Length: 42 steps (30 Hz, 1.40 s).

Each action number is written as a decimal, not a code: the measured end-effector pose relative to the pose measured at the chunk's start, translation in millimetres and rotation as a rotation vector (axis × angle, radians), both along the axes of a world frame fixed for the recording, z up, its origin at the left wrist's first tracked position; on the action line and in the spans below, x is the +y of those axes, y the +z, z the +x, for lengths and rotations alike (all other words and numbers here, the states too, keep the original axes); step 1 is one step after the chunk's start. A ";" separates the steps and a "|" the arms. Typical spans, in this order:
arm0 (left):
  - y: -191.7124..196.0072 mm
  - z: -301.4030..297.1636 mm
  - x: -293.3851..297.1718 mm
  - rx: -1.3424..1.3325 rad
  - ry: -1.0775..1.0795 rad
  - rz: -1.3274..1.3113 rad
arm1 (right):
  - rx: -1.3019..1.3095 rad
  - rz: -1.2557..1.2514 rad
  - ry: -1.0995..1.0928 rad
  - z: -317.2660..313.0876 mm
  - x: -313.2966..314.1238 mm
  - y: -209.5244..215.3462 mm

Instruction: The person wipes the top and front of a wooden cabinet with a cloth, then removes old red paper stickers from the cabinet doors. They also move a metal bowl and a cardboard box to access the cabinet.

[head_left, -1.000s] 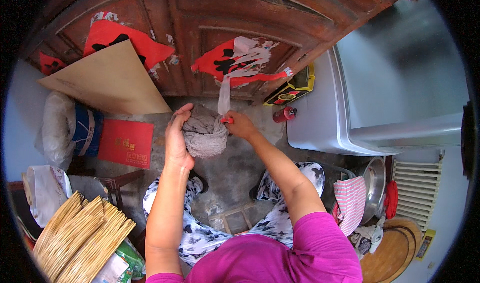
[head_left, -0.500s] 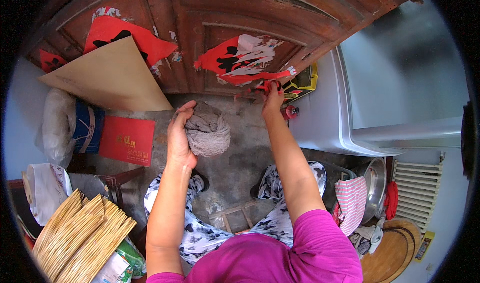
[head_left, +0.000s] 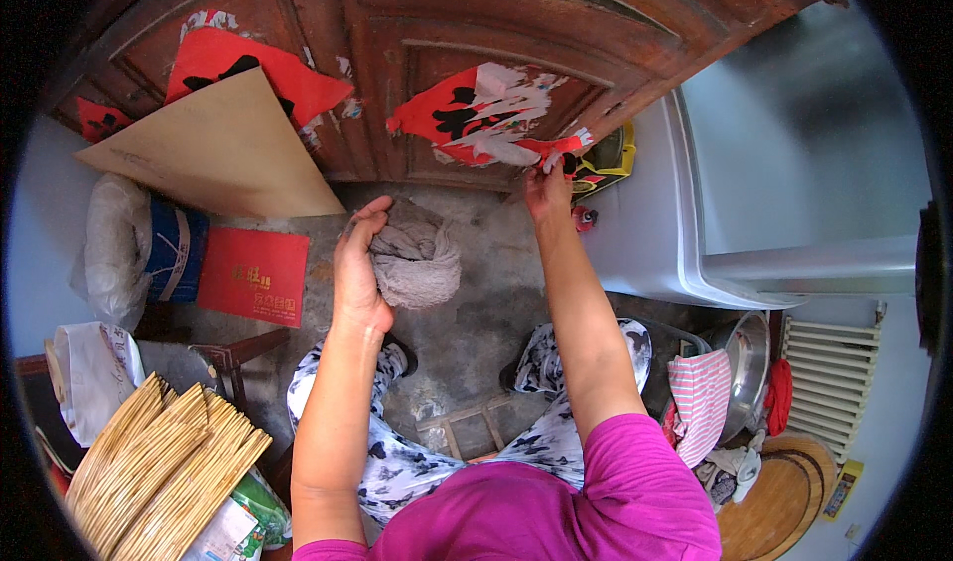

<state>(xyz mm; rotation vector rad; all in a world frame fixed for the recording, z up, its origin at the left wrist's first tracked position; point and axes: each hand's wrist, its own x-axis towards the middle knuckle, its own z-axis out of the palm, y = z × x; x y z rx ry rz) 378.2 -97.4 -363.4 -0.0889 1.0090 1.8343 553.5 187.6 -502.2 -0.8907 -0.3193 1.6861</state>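
My left hand (head_left: pixel 355 263) is cupped along the near side of a grey cloth bundle (head_left: pixel 417 263), its fingers half curled and the palm turned inward. The bundle hangs over the bare floor (head_left: pixel 467 352), well below the paper work — I judge it is held off to one side so that the other hand has room.

My right hand (head_left: pixel 549 194) reaches further out, arm nearly straight, to the lower right end of the red paper (head_left: pixel 422 114) stuck on the wooden cabinet (head_left: pixel 364 149). Its fingers look closed together on a torn paper strip (head_left: pixel 511 152); from this far off I cannot make out the exact grip, partly because the fingertips overlap the red and pale scraps. A low pinch at that corner seems sensible, since the loose end lies there.

White patches show where the paper's face is torn, the backing apparently glued fast. To the left, a tan board (head_left: pixel 218 154) leans against the cabinet, probably propped so it takes little floor, with a flat red box (head_left: pixel 253 275) below it. A yellow-and-black carton (head_left: pixel 613 159) sits between cabinet and pale blue appliance (head_left: pixel 635 223) — just beside my right hand.
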 end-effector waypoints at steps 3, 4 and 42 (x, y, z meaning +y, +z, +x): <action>2.2 -0.2 -1.6 -0.001 0.015 0.000 | -0.221 0.237 -0.042 -8.4 -27.3 18.2; 6.0 0.7 -0.9 -0.004 0.013 0.001 | -0.379 0.359 -0.034 -4.6 -32.6 18.5; 1.5 1.5 -0.1 -0.015 0.010 -0.020 | 0.087 -0.119 -0.124 -86.6 -25.4 -9.3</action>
